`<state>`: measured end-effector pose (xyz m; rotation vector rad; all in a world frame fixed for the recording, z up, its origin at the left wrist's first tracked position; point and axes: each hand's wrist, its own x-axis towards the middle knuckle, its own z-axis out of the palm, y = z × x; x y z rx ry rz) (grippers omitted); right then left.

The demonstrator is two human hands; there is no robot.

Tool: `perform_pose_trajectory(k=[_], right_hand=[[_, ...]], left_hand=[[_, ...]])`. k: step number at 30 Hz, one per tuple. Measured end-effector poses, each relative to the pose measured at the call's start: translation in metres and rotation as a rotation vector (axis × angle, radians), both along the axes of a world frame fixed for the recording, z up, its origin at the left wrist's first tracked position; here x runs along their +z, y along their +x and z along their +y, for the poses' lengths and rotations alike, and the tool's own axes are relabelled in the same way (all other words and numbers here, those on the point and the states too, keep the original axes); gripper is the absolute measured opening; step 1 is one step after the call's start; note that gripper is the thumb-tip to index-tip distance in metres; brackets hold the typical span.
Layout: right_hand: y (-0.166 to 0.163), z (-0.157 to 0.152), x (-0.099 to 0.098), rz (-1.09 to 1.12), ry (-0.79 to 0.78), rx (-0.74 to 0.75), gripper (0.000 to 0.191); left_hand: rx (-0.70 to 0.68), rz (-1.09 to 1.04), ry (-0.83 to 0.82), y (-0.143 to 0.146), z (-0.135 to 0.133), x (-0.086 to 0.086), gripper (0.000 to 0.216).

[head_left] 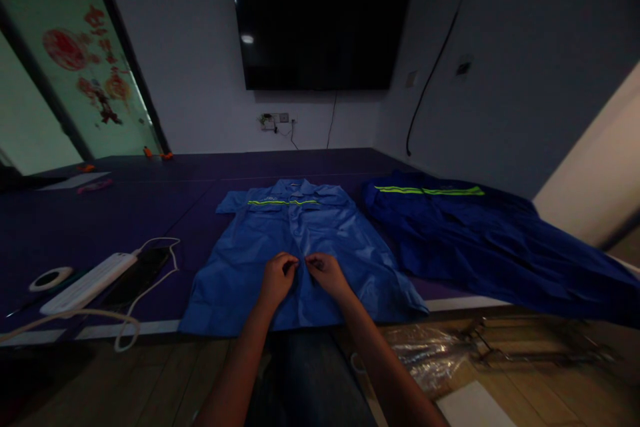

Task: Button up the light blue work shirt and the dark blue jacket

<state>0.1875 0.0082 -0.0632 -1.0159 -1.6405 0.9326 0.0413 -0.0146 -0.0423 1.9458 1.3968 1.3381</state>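
The light-blue shirt (325, 230) was creased cloth. The television screen (323, 23) was glossy. The wrapping (431, 355) was shiny, crinkled plastic

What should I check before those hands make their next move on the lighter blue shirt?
1. Lighter blue shirt spread front up: ok.
2. Left hand and right hand at the shirt's front: ok, side by side near its middle line.
3. Cloth firmly pinched: cannot tell, too dark and small.
4. Cloth smooth: not ok, creases show.
5. Dark blue garment away from the hands: ok, right of the shirt.
6. White power strip away from the hands: ok, left of the shirt.
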Motion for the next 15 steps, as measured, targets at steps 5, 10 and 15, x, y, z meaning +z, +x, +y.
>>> perform_pose_trajectory(k=[5,10,15], right_hand=[[0.0,0.0002,0.0006,-0.031,0.023,-0.04,0.017],[-0.0004,0.0,0.001,-0.064,0.041,-0.065,0.016],[-0.0007,-0.0019,0.0051,-0.128,0.046,-0.063,0.015]], left_hand=[[0.005,-0.001,0.002,0.0004,-0.0008,0.0007,0.012],[0.016,-0.003,0.007,0.0006,-0.0011,0.0022,0.012],[0.031,0.037,0.02,0.0003,-0.0011,0.0018,0.013]])
